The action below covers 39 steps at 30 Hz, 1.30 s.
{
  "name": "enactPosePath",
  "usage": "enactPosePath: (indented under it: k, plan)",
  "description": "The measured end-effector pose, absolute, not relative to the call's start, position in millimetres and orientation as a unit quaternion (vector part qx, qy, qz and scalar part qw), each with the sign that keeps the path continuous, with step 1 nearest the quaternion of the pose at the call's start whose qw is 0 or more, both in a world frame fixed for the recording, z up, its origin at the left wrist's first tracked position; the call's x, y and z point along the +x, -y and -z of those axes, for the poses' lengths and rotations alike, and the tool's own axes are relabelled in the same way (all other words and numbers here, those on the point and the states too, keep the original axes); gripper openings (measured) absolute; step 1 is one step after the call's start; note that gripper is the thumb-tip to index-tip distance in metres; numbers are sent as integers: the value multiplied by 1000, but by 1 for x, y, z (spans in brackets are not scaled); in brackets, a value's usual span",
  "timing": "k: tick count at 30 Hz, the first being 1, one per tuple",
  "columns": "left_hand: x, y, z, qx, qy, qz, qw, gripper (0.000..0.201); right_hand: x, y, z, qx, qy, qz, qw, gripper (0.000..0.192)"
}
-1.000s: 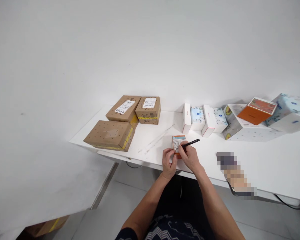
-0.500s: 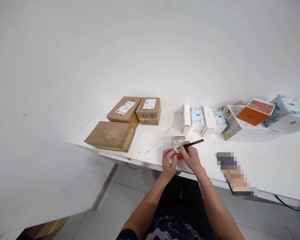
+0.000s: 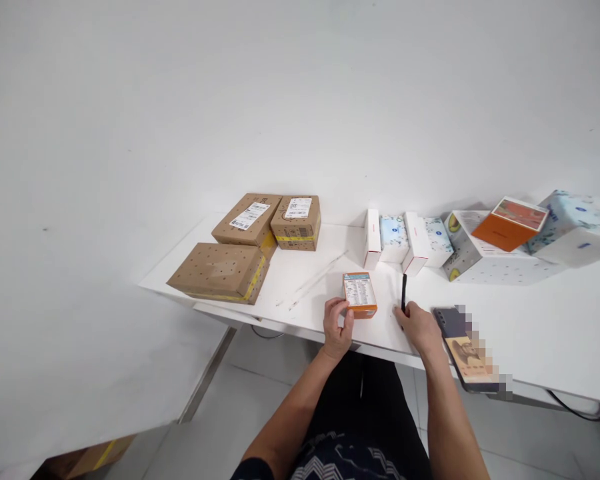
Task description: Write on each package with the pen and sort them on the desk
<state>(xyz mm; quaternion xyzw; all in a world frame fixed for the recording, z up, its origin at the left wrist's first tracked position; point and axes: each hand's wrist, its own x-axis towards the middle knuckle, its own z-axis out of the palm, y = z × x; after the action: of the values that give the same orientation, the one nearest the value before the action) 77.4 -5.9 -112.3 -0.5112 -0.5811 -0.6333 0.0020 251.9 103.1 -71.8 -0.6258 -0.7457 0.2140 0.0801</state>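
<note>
A small orange box (image 3: pixel 359 293), its upper face covered by a white panel of dark print under a blue strip, stands near the table's front edge. My left hand (image 3: pixel 338 328) has it by the near left corner, fingers on the side and thumb at the front. To the right of the box, my right hand (image 3: pixel 419 325) is closed round the lower part of a black pen (image 3: pixel 404 292). The pen points away from me, low over the tabletop; whether it touches the surface I cannot tell.
Taped brown cartons (image 3: pixel 217 270) stand at the left of the white table (image 3: pixel 300 293). White and blue boxes (image 3: pixel 394 237) line the wall, with an orange carton (image 3: pixel 510 227) atop a larger one (image 3: pixel 500 267) at right. A phone (image 3: pixel 467 357) lies by the front edge, partly pixelated.
My right hand has moved off the orange box to the right with the pen, which has swung to point away from me. My left hand has stayed on the box.
</note>
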Motion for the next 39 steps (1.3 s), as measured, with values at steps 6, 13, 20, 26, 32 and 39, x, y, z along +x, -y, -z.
enactPosePath:
  k: [6, 13, 20, 26, 32, 39]
  plan:
    - [77, 7, 111, -506, 586, 632, 8, 20, 269, -87, 69, -682, 709, -157, 84, 43]
    - [78, 5, 114, -509, 580, 635, 3, 20, 324, -62, 68, -756, 647, -78, 59, 65]
    - [78, 6, 114, -503, 590, 631, 6, 19, 335, -74, 61, -764, 626, -141, 63, 69]
    - [79, 6, 112, -505, 589, 631, 10, 19, 356, -72, 57, -712, 512, -371, 304, 69]
    - [80, 5, 110, -500, 593, 631, 13, 18, 315, -43, 32, -393, 246, -740, 487, 66]
    - [80, 9, 107, -487, 607, 628, -13, 18, 234, 14, 27, -212, 94, -929, 288, 52]
